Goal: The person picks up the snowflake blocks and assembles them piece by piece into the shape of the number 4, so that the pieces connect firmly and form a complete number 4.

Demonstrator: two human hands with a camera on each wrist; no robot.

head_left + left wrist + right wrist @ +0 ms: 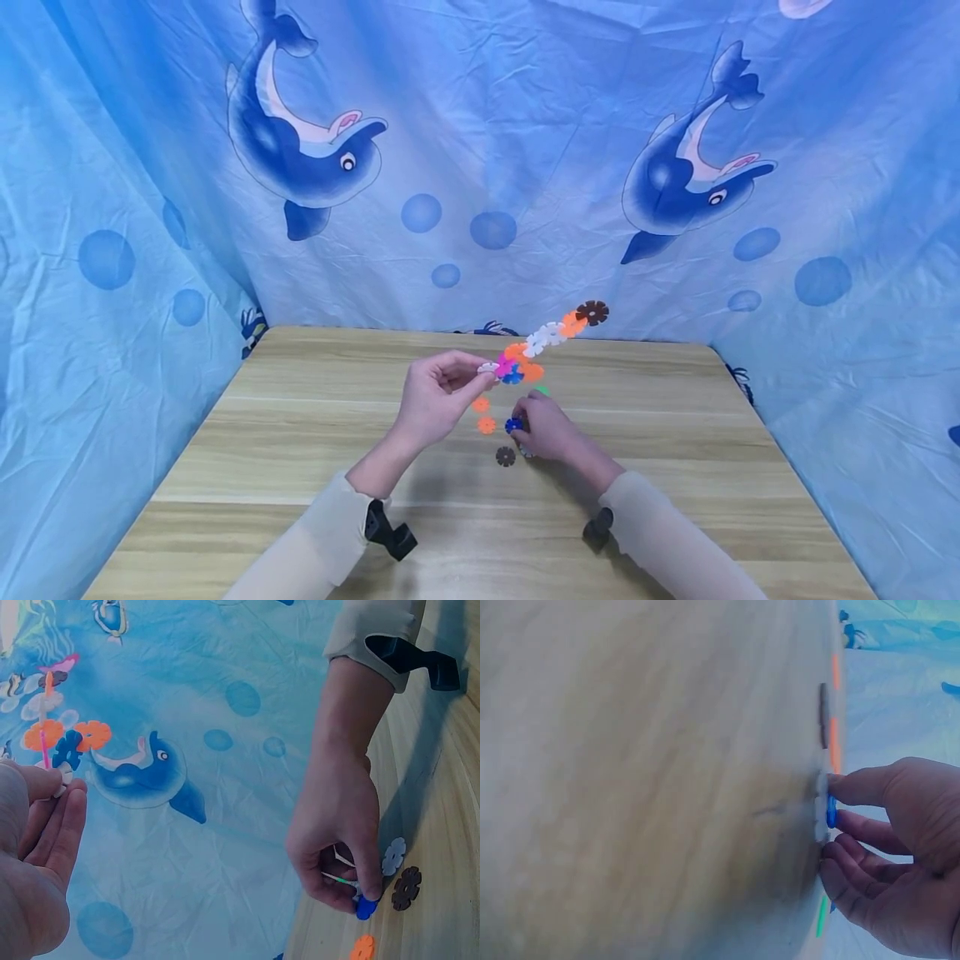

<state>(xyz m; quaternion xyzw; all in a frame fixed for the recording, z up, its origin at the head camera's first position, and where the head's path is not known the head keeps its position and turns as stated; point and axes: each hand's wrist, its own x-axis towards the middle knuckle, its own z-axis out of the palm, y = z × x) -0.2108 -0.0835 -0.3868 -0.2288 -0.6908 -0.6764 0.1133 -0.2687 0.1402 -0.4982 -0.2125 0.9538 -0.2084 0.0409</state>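
Two things are in my keeping: my left grip (pixel 438 398) pinches a white disc (pixel 487 368) at the left end of a chain of notched discs (pixel 546 335), which I hold up above the table (pixel 315 433). Next to that piece come a pink disc (pixel 505 366) and a blue piece (pixel 512 378); from there the chain slants up to the right through orange and white pieces to a brown disc (pixel 592 313) at its tip. My right grip (pixel 549 427), lower down at the table, is clamped on a dark blue disc (pixel 513 425). Near it lie a pale disc (pixel 394 856) and a loose dark disc (pixel 506 457). Two loose orange discs (pixel 487 425) lie to its left, and a green disc (pixel 542 390) shows just beyond my knuckles.
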